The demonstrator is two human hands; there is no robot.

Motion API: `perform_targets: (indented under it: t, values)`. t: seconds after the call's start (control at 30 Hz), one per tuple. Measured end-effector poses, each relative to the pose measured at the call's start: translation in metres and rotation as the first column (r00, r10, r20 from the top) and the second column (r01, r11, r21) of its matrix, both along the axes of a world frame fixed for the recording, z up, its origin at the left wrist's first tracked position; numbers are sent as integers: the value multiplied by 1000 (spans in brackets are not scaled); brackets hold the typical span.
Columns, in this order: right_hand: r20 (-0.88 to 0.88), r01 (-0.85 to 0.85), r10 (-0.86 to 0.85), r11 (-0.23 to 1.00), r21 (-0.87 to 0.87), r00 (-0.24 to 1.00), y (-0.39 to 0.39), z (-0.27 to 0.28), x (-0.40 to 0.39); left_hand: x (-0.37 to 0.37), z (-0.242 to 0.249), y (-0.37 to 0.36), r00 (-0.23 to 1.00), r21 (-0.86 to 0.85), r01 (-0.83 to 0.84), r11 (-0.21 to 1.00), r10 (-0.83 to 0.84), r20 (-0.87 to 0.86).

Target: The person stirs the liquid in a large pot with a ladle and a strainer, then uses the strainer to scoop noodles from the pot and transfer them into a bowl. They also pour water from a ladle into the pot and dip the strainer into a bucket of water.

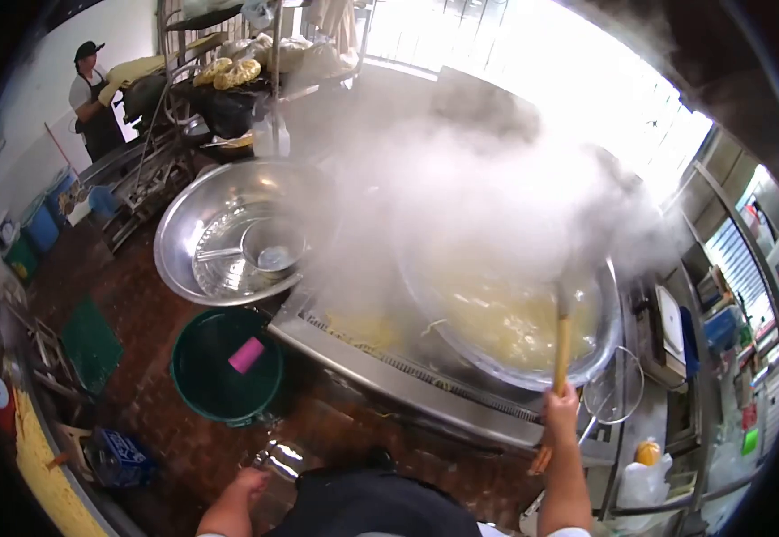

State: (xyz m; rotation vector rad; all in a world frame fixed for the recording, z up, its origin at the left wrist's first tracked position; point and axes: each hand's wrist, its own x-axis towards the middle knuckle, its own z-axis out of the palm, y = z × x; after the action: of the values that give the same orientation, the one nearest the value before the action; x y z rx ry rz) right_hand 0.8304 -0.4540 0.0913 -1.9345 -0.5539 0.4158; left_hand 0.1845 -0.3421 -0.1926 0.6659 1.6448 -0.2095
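Observation:
My right hand [561, 413] is closed round a long wooden handle [562, 349]. The handle stands over the near side of a large round pot [533, 383] of pale yellowish, bubbling liquid. Its far end darkens and disappears into thick steam, so the kind of tool does not show. Beside my right hand, on its right, is a round wire-mesh strainer [618, 385]. My left hand [251, 483] hangs low by my body with fingers curled, and nothing shows in it. Nearest to it is a green tub [194, 394] with a pink cylindrical object [246, 355] inside.
A wide steel basin [170, 237] holding a long-handled metal pan [273, 240] stands left of the pot. The steel stove edge [389, 371] runs before me. Another person [94, 98] works at the far left. Shelves with bagged food [237, 73] stand behind; steam hides the back.

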Motion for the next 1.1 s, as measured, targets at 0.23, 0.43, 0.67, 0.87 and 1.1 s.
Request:
perform_targets:
  t: [0.23,0.43,0.67,0.87,1.1]
  values:
    - [68,406,-400,901,-156,914,35,31,162,39,66,3,997,151,-53,987,60,-39]
    - [-2,32,-58,577,-816,998,59,-13,198,47,55,-24,989,121,-137,983,142,-34]
    - [-380,-306,53,698,-647,924,16,-31,176,44,1,-51,990,39,-110,993,107,89]
    - [-694,-400,-55,783,-476,718,15,26,67,40,3,-38,999,58,-41,997,39,34]
    - [-987,-386,79,922,19,141,-9,31,16,12,11,-12,999,87,54,995,-54,1]
